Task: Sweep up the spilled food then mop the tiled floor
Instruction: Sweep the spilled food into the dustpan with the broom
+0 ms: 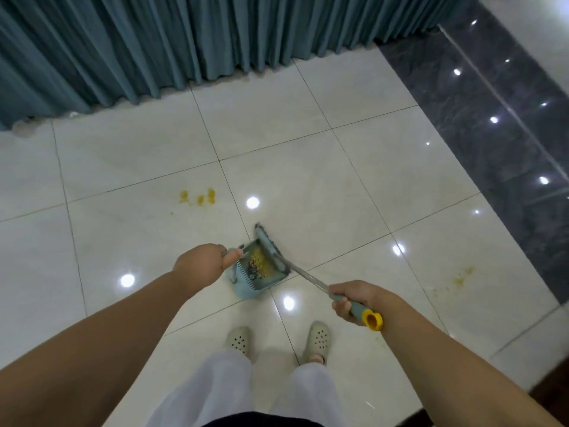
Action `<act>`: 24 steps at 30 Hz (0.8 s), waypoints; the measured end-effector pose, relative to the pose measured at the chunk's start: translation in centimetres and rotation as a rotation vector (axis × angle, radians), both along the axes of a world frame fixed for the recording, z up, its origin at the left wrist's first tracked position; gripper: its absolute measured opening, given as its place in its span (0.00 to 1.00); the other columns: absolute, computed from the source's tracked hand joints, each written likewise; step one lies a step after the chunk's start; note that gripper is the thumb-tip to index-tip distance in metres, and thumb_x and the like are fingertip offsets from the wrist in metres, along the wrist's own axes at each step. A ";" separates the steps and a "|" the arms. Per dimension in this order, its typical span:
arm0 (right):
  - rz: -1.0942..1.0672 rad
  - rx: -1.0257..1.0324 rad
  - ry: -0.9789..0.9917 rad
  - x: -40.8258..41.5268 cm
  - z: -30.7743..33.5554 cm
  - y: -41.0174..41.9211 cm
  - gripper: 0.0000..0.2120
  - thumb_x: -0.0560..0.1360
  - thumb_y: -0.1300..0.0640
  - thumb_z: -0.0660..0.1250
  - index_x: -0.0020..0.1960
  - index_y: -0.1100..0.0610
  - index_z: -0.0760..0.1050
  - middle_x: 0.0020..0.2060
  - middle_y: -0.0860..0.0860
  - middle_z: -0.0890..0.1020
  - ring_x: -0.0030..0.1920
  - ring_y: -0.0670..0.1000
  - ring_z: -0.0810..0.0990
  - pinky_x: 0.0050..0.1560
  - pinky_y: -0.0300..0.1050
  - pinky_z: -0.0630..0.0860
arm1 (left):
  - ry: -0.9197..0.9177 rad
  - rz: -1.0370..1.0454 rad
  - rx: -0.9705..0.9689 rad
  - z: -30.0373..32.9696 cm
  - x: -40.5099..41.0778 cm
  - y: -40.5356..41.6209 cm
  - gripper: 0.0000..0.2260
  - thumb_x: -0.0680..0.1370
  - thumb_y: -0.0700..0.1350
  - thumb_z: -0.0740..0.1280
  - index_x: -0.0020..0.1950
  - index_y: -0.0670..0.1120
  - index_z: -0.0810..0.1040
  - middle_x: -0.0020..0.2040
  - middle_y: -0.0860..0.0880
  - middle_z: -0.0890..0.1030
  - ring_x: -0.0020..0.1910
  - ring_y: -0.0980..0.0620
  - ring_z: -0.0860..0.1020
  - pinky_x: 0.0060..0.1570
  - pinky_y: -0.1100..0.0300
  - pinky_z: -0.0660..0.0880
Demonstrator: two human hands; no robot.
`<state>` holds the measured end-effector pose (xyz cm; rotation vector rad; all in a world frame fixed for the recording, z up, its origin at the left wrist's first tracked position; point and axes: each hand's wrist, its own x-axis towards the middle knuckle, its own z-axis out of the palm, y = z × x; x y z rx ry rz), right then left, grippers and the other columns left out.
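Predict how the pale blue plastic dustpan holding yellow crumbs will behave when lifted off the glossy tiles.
The pale blue plastic dustpan probably feels light and stiff: its thin walls hold their shape. Gripped by the left hand on its upright handle, it could swing, spilling the yellow crumbs if tilted forward.

Dustpan handle (229,257): mostly hidden inside the left hand (200,266), only a short stub showing at its 3 o'clock side. Broom (271,248) bristles: concealed behind the head, at the dustpan (246,285) mouth. Curtain (154,41): cut off at 12 and 9 o'clock edges; both forearms cut off at 6 o'clock.
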<state>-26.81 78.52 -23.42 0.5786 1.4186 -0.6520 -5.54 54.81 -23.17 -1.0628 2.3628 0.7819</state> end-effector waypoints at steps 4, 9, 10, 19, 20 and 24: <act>-0.063 -0.052 -0.033 1.8 1.1 0.8 0.06 0.78 0.60 0.61 0.44 0.60 0.65 0.22 0.52 0.66 0.15 0.45 0.63 0.13 0.32 0.64 | 0.014 0.000 0.041 -0.1 0.3 -1.0 0.23 0.79 0.63 0.51 0.34 0.48 0.69 0.34 0.50 0.72 0.40 0.49 0.74 0.41 0.58 0.68; -0.126 -0.051 0.054 2.6 2.6 1.9 0.06 0.79 0.60 0.61 0.47 0.61 0.65 0.23 0.53 0.67 0.16 0.45 0.64 0.14 0.32 0.64 | 0.028 -0.027 0.024 -0.1 1.3 -2.0 0.24 0.79 0.63 0.51 0.33 0.47 0.69 0.32 0.49 0.72 0.36 0.49 0.73 0.39 0.58 0.67; -0.137 -0.045 0.073 2.5 2.7 2.0 0.06 0.79 0.59 0.60 0.46 0.61 0.65 0.22 0.53 0.67 0.15 0.45 0.64 0.14 0.31 0.64 | 0.031 -0.021 0.022 -0.1 1.5 -2.3 0.24 0.79 0.63 0.51 0.33 0.46 0.69 0.32 0.48 0.72 0.35 0.49 0.73 0.38 0.58 0.67; -0.135 0.057 0.197 1.8 0.3 0.9 0.10 0.80 0.58 0.59 0.42 0.61 0.64 0.21 0.56 0.70 0.12 0.46 0.64 0.14 0.30 0.64 | 0.052 -0.025 -0.015 -0.8 4.5 -4.5 0.25 0.80 0.61 0.52 0.35 0.44 0.71 0.32 0.47 0.73 0.36 0.47 0.73 0.37 0.57 0.67; -0.124 0.064 0.198 2.3 0.1 0.6 0.10 0.81 0.59 0.59 0.42 0.62 0.64 0.25 0.56 0.70 0.12 0.46 0.64 0.14 0.30 0.64 | 0.053 -0.026 -0.018 -0.9 4.7 -4.5 0.25 0.79 0.61 0.52 0.36 0.43 0.72 0.32 0.47 0.73 0.37 0.47 0.74 0.37 0.57 0.67; -0.093 0.064 0.122 4.9 -0.8 0.0 0.09 0.80 0.59 0.59 0.43 0.63 0.65 0.27 0.56 0.69 0.13 0.46 0.64 0.14 0.30 0.65 | 0.059 -0.026 -0.033 -1.1 4.8 -4.3 0.25 0.79 0.62 0.52 0.38 0.42 0.73 0.33 0.47 0.73 0.38 0.46 0.74 0.38 0.57 0.67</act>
